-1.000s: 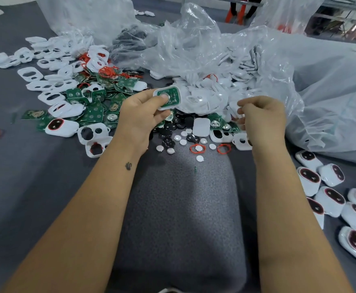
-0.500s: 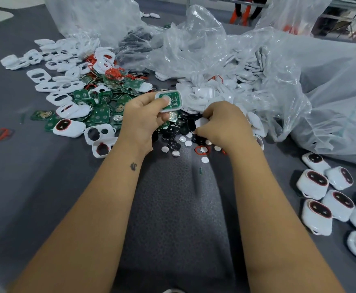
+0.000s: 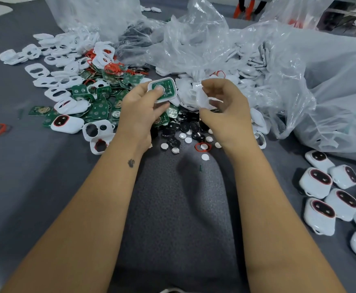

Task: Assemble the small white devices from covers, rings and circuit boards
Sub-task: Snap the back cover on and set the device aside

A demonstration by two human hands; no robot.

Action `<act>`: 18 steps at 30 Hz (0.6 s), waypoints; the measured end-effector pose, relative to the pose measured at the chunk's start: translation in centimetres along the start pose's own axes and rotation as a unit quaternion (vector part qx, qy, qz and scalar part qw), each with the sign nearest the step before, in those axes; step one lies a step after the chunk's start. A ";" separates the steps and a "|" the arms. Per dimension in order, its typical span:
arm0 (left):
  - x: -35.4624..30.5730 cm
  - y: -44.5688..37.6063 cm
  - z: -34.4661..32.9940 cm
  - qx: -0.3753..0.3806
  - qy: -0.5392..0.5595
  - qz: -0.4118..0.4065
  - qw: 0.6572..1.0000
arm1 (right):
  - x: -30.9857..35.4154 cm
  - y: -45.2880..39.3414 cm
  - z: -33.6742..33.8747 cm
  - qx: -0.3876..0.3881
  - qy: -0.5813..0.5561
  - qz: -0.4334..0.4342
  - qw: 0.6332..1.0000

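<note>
Item, centre of frame: left hand [image 3: 140,111] pinches a half-built device [image 3: 162,91], green circuit board face-up in its white shell, tilted toward the viewer, apparently for fitting. Right hand [image 3: 225,108], just beside, grips a white cover [image 3: 202,99], apparently the closing piece. Finished devices [image 3: 318,182] grouped lower right, apart from loose stock.

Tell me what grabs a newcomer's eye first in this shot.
The two hands at centre: the left hand holds a white shell with a green circuit board in it, and the right hand grips a white cover beside it. Behind them, crumpled clear plastic bags spill white parts. Finished white devices sit in a cluster at the lower right.
</note>
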State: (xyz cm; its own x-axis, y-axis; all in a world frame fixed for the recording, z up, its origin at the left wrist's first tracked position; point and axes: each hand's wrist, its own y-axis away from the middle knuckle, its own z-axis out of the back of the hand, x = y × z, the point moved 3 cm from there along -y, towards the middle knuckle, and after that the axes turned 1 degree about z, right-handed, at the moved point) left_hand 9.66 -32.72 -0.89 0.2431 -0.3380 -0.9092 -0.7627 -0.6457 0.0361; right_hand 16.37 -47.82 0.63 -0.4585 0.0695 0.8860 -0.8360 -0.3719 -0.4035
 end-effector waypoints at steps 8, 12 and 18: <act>0.3 0.3 -0.8 0.041 0.001 0.045 0.998 | 0.5 0.0 -0.4 0.022 -0.190 -0.038 0.981; 0.6 0.4 -0.7 0.074 -0.030 0.057 0.995 | 0.7 0.0 -0.6 0.042 -0.249 -0.065 0.965; 0.5 0.3 -0.5 0.091 -0.054 0.050 0.993 | 1.2 0.2 -0.6 0.142 -0.407 -0.102 0.897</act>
State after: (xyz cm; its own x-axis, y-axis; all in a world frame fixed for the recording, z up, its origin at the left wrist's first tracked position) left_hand 9.88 -33.45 -1.15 0.1022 -0.3125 -0.9444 -0.8776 -0.4753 0.0623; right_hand 15.43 -47.22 1.49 0.1641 -0.4926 0.8546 -0.7143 -0.6569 -0.2414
